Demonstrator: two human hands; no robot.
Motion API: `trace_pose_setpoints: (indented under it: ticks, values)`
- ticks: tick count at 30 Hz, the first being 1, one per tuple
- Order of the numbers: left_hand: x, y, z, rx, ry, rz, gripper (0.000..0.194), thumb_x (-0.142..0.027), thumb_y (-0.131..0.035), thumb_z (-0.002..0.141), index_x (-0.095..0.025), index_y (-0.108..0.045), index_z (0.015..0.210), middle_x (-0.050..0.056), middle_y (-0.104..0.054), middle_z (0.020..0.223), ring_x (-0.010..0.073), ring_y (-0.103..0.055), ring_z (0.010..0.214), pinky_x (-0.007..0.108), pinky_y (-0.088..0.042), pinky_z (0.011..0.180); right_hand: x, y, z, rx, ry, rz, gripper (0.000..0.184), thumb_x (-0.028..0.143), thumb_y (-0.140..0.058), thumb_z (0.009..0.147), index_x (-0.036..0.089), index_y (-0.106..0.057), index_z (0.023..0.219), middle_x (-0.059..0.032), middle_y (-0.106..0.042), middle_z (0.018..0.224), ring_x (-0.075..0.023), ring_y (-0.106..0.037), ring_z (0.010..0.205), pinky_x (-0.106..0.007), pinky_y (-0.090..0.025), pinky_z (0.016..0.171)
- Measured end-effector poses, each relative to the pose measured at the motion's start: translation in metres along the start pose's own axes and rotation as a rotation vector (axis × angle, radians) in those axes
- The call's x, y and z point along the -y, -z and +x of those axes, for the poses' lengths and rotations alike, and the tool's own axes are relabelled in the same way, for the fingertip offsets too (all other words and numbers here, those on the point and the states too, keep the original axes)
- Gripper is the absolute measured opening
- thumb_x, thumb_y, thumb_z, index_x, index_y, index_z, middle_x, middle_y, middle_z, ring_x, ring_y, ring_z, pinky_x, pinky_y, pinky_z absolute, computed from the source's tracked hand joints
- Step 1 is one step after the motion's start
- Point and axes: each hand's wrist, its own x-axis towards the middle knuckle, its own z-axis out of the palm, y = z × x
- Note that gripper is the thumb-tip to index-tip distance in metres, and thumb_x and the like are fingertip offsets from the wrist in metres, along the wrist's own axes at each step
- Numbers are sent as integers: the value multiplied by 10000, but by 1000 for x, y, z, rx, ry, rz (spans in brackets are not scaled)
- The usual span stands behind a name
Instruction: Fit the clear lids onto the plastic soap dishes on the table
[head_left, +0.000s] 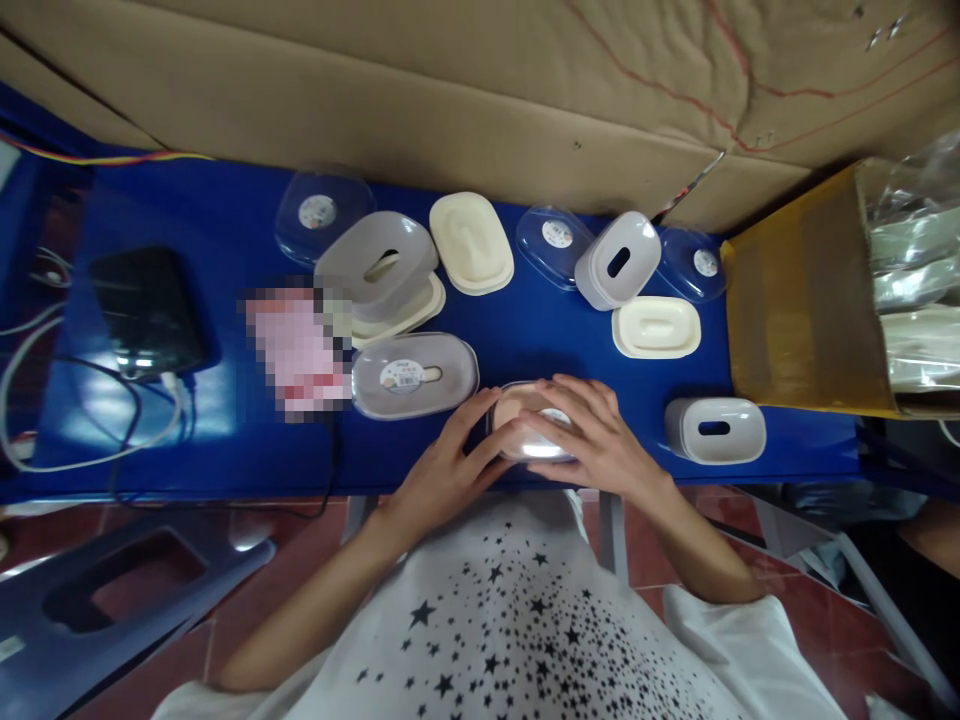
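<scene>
Near the front edge of the table, both my hands rest around a small oval plastic box with a clear lid [546, 449]. A printed round label on its lid is partly covered by my fingers. My left hand [463, 450] grips the box's left side, thumb and fingers bent over the rim. From the right, my right hand [596, 435] presses its fingers across the lid and the side. Just left of my left hand lies a larger lidded grey box [397, 395] with a label and a slot. A small grey slotted box body [739, 432] lies off to the right.
Behind are clear lids [553, 262], cream lids [471, 245] and grey slotted box bodies [401, 245]. A cardboard carton [799, 300] with plastic-wrapped pieces borders the right. A black device with cables [146, 310] and a blurred pink item [296, 350] lie left.
</scene>
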Motion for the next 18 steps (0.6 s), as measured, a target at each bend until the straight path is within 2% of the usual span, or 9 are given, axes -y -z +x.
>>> trace_pose_setpoints:
  ticks: [4, 9, 14, 18]
  values:
    - [0, -1, 0, 15, 22, -16, 800, -196, -695, 1083, -299, -288, 1764, 207, -421, 1760, 360, -497, 1614, 534, -620, 1189, -3, 4, -7, -23, 1, -12, 628, 540, -694, 1081, 341, -549, 1659, -71, -586, 1697, -348, -486, 1594, -552, -436, 1268]
    - [0, 0, 3, 82, 34, -57, 766, -185, -647, 1104, -315, -275, 1761, 197, -419, 1775, 352, -524, 1599, 528, -635, 1167, -7, 8, -3, 63, 10, 38, 643, 495, -693, 1089, 375, -502, 1690, -52, -545, 1733, -343, -453, 1628, -580, -412, 1298]
    - [1, 0, 3, 65, 54, -31, 777, -278, -693, 1100, -301, -288, 1763, 211, -416, 1772, 362, -510, 1608, 535, -635, 1165, -10, -2, 2, 31, 18, 25, 607, 518, -651, 1109, 361, -518, 1679, -53, -532, 1743, -327, -456, 1627, -568, -412, 1303]
    - [-5, -4, 4, 24, 50, 24, 746, -216, -672, 1103, -287, -324, 1759, 211, -414, 1771, 364, -505, 1610, 529, -628, 1181, -9, 0, 6, 18, 39, 0, 697, 554, -638, 1110, 340, -420, 1736, -89, -507, 1758, -322, -451, 1637, -561, -394, 1326]
